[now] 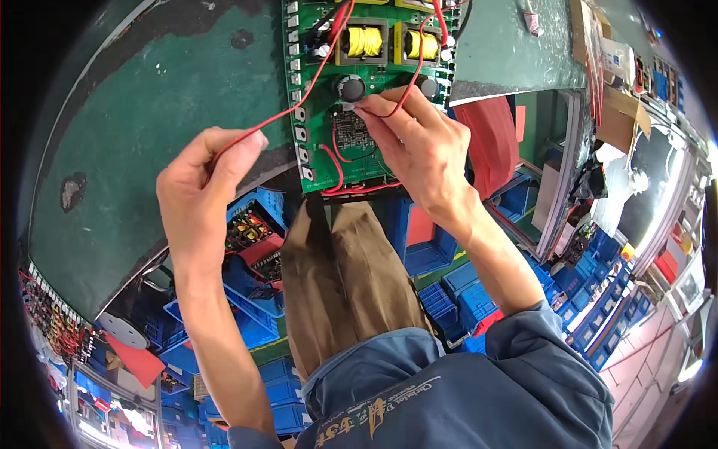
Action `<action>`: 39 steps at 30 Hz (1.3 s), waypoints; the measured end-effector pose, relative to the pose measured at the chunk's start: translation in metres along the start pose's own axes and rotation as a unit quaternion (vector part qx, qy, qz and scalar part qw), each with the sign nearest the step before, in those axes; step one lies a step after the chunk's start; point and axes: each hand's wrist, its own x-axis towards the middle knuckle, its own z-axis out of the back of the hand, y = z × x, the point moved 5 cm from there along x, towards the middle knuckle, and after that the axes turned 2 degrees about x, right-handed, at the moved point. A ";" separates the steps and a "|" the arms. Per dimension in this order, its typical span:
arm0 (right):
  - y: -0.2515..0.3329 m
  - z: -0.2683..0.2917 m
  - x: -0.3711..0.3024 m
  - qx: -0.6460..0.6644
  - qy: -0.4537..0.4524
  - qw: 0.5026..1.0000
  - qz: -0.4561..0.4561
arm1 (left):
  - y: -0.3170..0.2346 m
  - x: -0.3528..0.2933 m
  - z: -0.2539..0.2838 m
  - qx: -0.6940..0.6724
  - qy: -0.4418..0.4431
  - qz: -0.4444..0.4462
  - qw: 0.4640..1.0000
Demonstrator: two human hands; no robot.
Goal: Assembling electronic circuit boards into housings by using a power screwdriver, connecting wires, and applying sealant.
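A green circuit board (318,150) lies on the workbench in front of me, its near end by the bench edge. My left hand (202,179) is closed in a pinch on a red wire (277,117), which stretches up to the board's far left part. Over the board, my right hand (426,146) is closed, its thumb and fingertips at a second red wire (416,71) that curves across the fingers. Its tip is hidden there. Beside those fingertips stands a black round capacitor (349,88). Two yellow-wound transformers (364,42) sit farther up, and metal tabs line the left edge.
The green bench top (149,97) has dark worn patches. Below its edge are blue bins (258,299), some holding boards, and a blue crate (426,251) near my knees. Red sheet material (490,138) hangs at the right. A cardboard box (624,120) stands farther right.
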 end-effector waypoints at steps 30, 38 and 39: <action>0.071 0.067 -0.001 0.232 0.233 0.924 0.197 | -0.020 -0.113 -0.046 -0.063 0.102 0.032 0.992; 0.069 0.063 0.004 0.222 0.169 0.947 0.158 | -0.005 -0.104 -0.043 -0.091 0.049 0.011 0.995; 0.069 0.063 0.004 0.222 0.169 0.947 0.159 | -0.004 -0.104 -0.043 -0.086 0.053 0.011 0.995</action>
